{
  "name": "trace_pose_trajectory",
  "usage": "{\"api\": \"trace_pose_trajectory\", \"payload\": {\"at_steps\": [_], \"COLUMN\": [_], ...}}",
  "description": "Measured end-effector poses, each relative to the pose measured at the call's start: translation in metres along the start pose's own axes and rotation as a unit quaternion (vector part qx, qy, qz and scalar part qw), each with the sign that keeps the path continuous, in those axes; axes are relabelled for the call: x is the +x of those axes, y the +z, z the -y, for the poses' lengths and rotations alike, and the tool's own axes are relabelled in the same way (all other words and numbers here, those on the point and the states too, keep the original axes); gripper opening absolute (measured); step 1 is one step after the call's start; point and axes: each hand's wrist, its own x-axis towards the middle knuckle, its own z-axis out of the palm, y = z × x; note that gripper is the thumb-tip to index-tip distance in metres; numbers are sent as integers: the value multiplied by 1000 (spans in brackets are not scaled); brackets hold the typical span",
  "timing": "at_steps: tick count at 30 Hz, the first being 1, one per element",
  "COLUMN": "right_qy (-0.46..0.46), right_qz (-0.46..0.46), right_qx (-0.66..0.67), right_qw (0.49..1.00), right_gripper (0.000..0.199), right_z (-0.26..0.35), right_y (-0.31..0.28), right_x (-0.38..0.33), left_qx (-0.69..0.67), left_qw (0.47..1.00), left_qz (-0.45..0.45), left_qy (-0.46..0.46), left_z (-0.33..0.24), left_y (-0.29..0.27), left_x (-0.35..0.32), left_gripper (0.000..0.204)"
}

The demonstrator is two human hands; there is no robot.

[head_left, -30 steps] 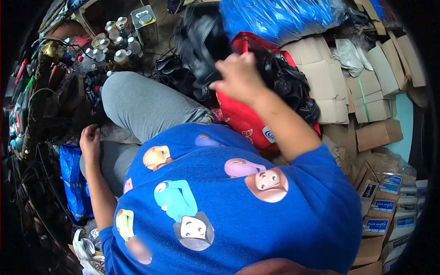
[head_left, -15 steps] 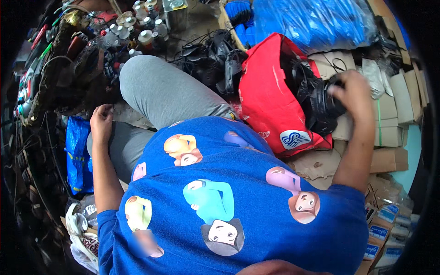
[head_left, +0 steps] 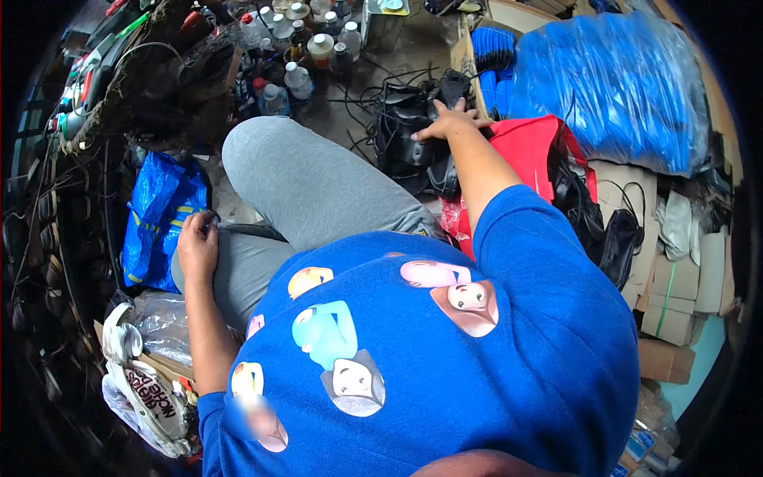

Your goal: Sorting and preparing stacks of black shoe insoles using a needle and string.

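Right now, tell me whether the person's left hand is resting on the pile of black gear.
No, the left hand rests on the grey-trousered knee beside the blue bag; the right hand touches the black gear.

Matt black leather-like gear [head_left: 405,135] under right hand [head_left: 447,123]; glossy crinkled blue plastic wrap [head_left: 628,87]; shiny red bag [head_left: 532,147]; soft grey cloth trousers [head_left: 318,187]; glossy blue woven-plastic bag [head_left: 159,215]; matt brown cardboard boxes [head_left: 675,310].

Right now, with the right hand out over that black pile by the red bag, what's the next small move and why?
Probably close the right hand on the black device beneath it and lift gently. The palm lies flat on top with fingers spread, not gripping, and cables tangle around it. The left hand rests on the grey-trousered leg.
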Motion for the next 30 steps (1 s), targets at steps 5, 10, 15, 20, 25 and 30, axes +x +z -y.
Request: {"api": "trace_pose_trajectory", "payload": {"at_steps": [5, 10, 15, 20, 25, 30], "right_qy": [17, -17, -67, -175, -338, -308], "right_qz": [-10, -29, -101, -266, -282, -480], "right_qx": [59, 141, 240, 393, 572, 493], "right_qw": [998, 989, 963, 862, 692, 658], "right_gripper": [87, 67, 69, 65, 34, 26], "right_z": [-10, -13, -43, -83, -121, -189], "right_y": [6, 22, 24, -32, -137, -175], "right_x": [28, 40, 27, -20, -164, -305], "left_qx": [17, 39, -8, -21, -70, -81], "left_qw": [998, 998, 1000, 995, 991, 984], "left_qz": [27, 37, 17, 12, 27, 43], "left_qy": [-49, -24, 13, 98, 114, 151], "left_z": [9, -3, -17, -38, -39, -50], "left_y": [-1, 0, 8, 15, 25, 36], "left_x": [-5, 8, 32, 58, 73, 95], "left_gripper": [15, 15, 16, 18, 18, 18]}}
